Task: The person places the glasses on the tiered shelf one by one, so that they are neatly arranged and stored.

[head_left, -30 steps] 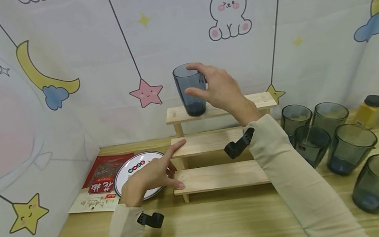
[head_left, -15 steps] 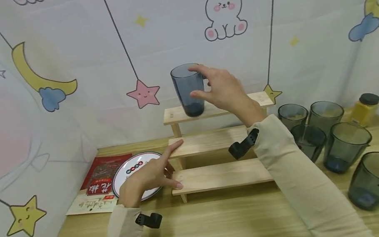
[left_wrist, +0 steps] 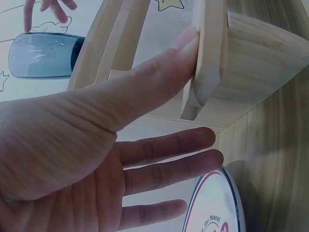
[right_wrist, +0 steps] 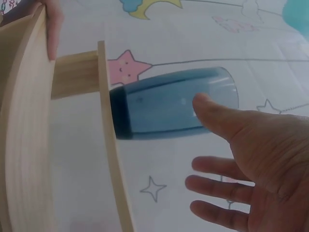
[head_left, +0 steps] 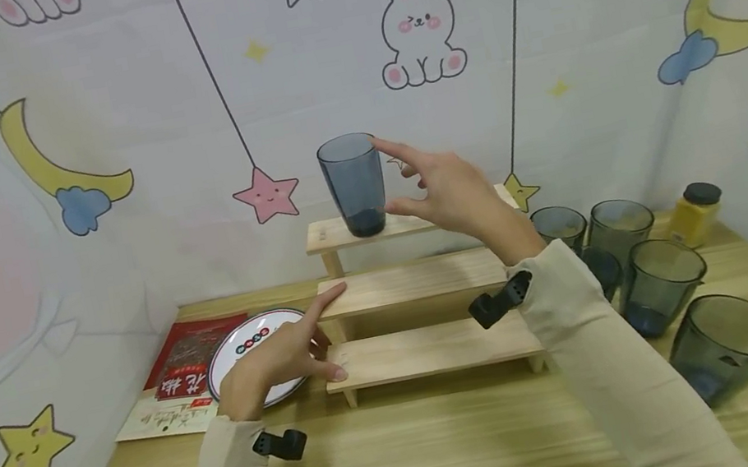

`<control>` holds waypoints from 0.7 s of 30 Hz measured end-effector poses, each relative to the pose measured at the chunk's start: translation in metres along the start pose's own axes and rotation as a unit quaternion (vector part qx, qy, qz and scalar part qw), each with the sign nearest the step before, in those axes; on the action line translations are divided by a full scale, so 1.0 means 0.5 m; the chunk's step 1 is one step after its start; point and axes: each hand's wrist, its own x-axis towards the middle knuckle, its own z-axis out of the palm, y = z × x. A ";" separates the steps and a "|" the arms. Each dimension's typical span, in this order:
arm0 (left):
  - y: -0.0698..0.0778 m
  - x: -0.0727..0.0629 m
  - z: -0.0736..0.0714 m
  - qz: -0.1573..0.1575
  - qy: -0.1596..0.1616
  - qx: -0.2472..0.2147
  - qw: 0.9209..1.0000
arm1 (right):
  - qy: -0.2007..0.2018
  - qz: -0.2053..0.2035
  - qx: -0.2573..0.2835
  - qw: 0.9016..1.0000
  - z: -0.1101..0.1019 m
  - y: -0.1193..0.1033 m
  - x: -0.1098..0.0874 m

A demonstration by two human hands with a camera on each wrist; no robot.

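At far left, one red Sichuan peppercorn packet (head_left: 176, 368) lying on the wood-grain table (head_left: 420, 451), then one white plate (head_left: 226, 355) overlapping the packet. Next, left hand (head_left: 269, 364): reaches over the plate, index finger on the middle tier and thumb on the bottom tier of one three-tier wooden stand (head_left: 420, 280), thumb spread well away from nearly straight fingers, merely touching the boards, not clasping. On the top tier, towards the left end, one blue glass tumbler (head_left: 353, 183), upright. Then right hand (head_left: 460, 189): hangs at the tumbler's right side, thumb and index finger wide apart, index tip by the rim, not wrapped round the glass; cannot tell light contact from a narrow gap. Farther right, five more tinted tumblers (head_left: 662, 270), mouths up, loosely grouped on the table, and behind these one yellow jar (head_left: 696, 217).

Among the containers: dark brown on the packet's front, either print or contents; backdrop showing through the blue tumbler, darker at the base; jar capped in black.

Underneath, pale streaky table; behind, white backdrop (head_left: 332, 78) printed with crescent moon (head_left: 30, 156), pink star (head_left: 267, 194), rabbit (head_left: 420, 33) and second moon (head_left: 721, 30)
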 end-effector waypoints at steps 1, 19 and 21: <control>0.001 -0.001 0.000 0.001 0.000 -0.001 1.000 | -0.002 0.002 -0.002 1.000 -0.004 0.004 -0.007; 0.008 0.000 -0.005 -0.001 -0.009 -0.008 1.000 | 0.012 0.022 -0.071 0.997 -0.103 0.132 -0.247; 0.008 0.001 -0.005 -0.004 -0.009 -0.008 1.000 | 0.009 0.033 -0.087 0.996 -0.117 0.146 -0.278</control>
